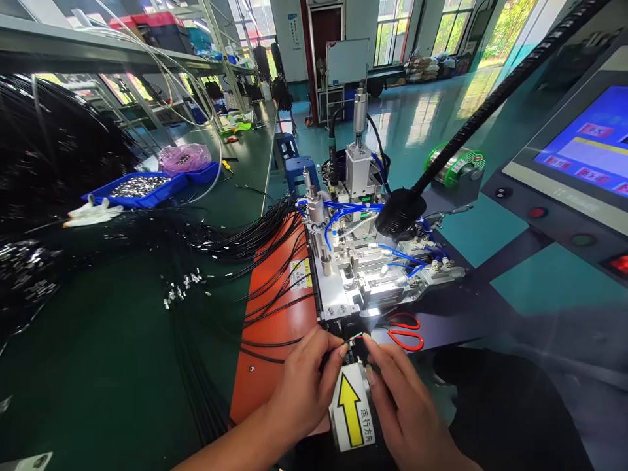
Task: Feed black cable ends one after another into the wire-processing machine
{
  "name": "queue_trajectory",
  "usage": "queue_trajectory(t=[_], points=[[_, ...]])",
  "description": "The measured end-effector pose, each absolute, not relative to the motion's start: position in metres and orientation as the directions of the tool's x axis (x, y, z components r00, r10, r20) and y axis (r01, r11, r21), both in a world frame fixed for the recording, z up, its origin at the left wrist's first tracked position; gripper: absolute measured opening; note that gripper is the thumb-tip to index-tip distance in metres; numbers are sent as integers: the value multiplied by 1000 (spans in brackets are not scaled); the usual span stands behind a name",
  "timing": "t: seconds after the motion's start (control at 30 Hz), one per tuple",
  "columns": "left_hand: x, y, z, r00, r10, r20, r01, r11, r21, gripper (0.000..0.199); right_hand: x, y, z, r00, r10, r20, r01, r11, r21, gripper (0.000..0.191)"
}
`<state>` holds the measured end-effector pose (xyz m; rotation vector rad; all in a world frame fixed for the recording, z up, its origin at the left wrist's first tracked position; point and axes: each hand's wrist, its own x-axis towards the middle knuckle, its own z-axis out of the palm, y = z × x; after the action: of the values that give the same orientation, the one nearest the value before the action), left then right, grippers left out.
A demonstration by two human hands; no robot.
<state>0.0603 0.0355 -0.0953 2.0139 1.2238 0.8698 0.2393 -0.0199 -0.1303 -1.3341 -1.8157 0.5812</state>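
My left hand [311,373] pinches a thin black cable close to its end, thumb against forefinger. Fine coloured wires [355,337] come out of that end, and the fingertips of my right hand [405,399] close on their tips. Both hands are just above a block with a yellow arrow label [350,409], at the front of a metal machine [363,275] with blue air tubes. Red-handled scissors [407,332] lie right of the fingertips, their blades partly hidden. Several black cables [275,281] run from the machine's left side across an orange plate [275,386].
A blue tray [142,190] of small metal parts and white gloves [93,212] sit on the green table at left, beside loose connectors [184,288]. A black flexible lamp arm [471,124] crosses above the machine. A control panel [554,190] and solder spool [454,167] stand at right.
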Motion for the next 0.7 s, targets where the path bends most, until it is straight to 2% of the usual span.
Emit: queue_trajectory(t=[0.27,0.7], points=[[59,36,-97,373,904,207,502,-385,774,13,237,-2,-118,-27,950,312,508,282,-814,12],[59,36,-91,407,899,164,510,-372,775,17,234,7,-110,27,935,353,473,299,-829,10]])
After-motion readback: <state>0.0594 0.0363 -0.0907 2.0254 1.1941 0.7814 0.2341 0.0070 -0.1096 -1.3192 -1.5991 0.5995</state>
